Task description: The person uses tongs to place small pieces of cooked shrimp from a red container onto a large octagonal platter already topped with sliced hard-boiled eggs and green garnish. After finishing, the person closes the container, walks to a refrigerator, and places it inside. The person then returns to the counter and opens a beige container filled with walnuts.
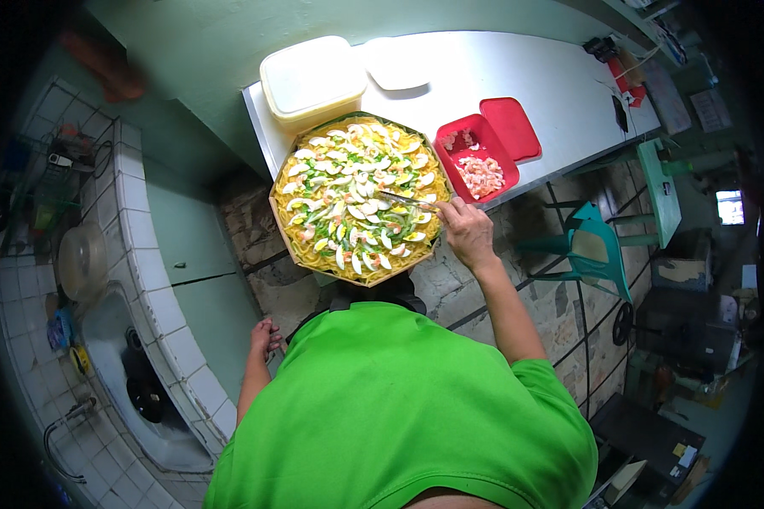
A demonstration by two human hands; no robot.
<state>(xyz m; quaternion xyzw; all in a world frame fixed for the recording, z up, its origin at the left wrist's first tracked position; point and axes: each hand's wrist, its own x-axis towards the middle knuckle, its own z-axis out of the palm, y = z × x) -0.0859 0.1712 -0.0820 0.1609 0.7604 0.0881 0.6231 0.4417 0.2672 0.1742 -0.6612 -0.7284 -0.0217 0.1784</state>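
An octagonal tray (282, 242) lined with green leaf sits at the near left end of the white table. Yellow noodles (373, 140) fill it, topped with sliced boiled eggs, chopped greens and pinkish pieces. My right hand (467, 227) is closed on the handle of a slim metal utensil (409, 200), over the tray's right side; its tip reaches the topping, and I cannot tell whether it is a spoon or a fork. Beside the tray, a red container (452, 170) holds pinkish, shrimp-like pieces (482, 176). My left hand (267, 338) hangs low at my side, fingers loosely curled, nothing visible in it.
A red lid (511, 127) lies against the container. Behind the tray stand a lidded cream tub (310, 76) and a white dish (396, 66). A tiled counter with a sink (165, 428) runs along my left. To the right is a green plastic chair (598, 254).
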